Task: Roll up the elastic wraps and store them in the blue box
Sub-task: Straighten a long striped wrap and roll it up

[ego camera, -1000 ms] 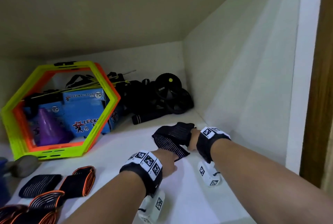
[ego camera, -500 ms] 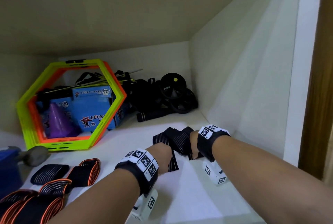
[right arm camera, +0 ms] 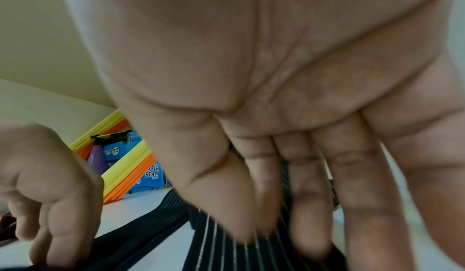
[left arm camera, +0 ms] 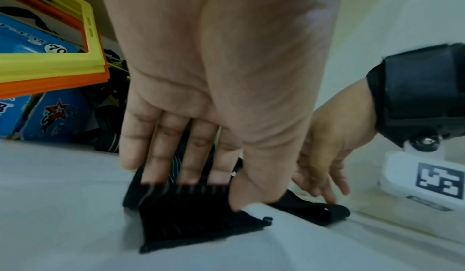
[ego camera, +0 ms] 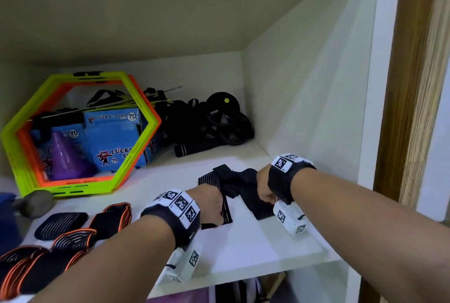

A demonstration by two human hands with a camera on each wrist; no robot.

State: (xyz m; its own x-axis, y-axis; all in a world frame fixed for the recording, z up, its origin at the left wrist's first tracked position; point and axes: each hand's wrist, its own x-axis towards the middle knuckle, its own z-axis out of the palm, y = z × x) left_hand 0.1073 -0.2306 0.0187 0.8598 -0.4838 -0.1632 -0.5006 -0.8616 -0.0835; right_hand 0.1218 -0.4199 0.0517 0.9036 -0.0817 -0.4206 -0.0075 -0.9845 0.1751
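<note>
- Here, a white shelf inside a cupboard carries everything, closed off by a white side wall on the right.
- At the back left a stack of green and orange hexagon frames stands leaning, and through its opening show blue printed boxes and a purple cone.
- Behind and to the right of the frames lies a heap of black gear with a black wheel on top.
- At the front left several rolled wraps with orange edges lie together, with a flat black striped pad just behind them.
- The black striped elastic wrap lies unrolled on the shelf near the middle, between the two hands; its long axis runs roughly left to right across the shelf, kinked in a zigzag, with one folded part bunched up towards the back.
- The left hand is at the wrap's left end: the left wrist view shows four nearly straight fingers pressing down on the strip and the thumb tip on its near edge.
- The right hand is at the wrap's right end with fingers stretched out and lying on the striped cloth; nothing is gripped in it.
</note>
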